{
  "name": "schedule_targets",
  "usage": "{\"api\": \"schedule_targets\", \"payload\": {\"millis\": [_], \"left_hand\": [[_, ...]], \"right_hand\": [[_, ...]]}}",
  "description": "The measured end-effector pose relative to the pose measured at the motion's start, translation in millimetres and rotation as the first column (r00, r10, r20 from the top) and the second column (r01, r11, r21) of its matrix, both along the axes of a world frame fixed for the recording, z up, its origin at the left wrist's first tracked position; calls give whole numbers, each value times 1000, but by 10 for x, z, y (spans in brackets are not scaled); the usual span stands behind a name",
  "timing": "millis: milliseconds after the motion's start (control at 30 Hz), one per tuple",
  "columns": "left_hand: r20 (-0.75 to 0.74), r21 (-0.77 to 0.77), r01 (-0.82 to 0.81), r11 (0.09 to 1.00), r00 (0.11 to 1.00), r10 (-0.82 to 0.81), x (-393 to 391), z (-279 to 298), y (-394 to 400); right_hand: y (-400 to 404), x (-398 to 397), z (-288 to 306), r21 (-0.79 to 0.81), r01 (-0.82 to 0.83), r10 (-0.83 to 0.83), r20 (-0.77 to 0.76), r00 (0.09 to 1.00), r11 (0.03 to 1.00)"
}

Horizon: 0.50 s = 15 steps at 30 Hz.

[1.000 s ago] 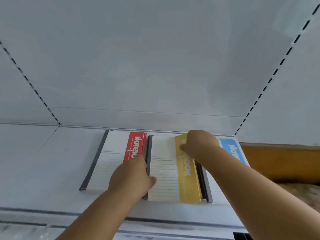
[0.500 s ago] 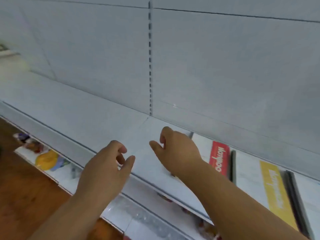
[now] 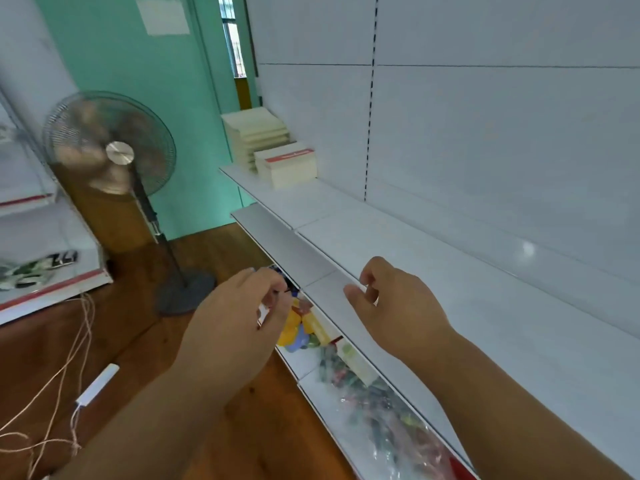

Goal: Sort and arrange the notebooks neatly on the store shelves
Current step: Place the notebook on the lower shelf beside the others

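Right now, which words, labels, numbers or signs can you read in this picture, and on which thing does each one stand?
No text can be read for certain.
Red band on the nearer notebook stack: white lettering, too blurred to read.
Paper sheet on the green wall: no legible writing.
Black and white marks on the left display stand: blurred, perhaps digits, unreadable.
Packaged goods on the lower shelf: print too small and blurred.

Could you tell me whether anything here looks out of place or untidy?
Yes: a tangled thin beige cord with a small white plastic bar sprawls loose across the wooden floor, beside the grey pedestal fan.
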<state>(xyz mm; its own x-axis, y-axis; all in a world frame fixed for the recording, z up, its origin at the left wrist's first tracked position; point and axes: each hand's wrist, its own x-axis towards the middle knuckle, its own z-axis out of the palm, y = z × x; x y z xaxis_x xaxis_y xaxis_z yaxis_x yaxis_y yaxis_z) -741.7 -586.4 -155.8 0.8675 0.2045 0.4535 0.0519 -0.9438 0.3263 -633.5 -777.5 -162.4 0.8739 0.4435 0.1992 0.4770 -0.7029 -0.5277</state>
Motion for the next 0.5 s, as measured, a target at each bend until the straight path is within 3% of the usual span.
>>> {"api": "schedule_targets", "payload": {"millis": [233,400,500], "left_hand": [[-43,-50,-107,993,994,105,1073,-112,1196],[-51,-101,-168,981,985,164,1652,154,2216],[4,-106,-170,980,985,172,1996,166,2786]], "right_hand": [[1303,1212,-134,113,-33,40,-59,997,993],[2559,2128,79,207,-94,141,-227,964,974],[3209,2561,139,268,-31,126,-344,930,963]]}}
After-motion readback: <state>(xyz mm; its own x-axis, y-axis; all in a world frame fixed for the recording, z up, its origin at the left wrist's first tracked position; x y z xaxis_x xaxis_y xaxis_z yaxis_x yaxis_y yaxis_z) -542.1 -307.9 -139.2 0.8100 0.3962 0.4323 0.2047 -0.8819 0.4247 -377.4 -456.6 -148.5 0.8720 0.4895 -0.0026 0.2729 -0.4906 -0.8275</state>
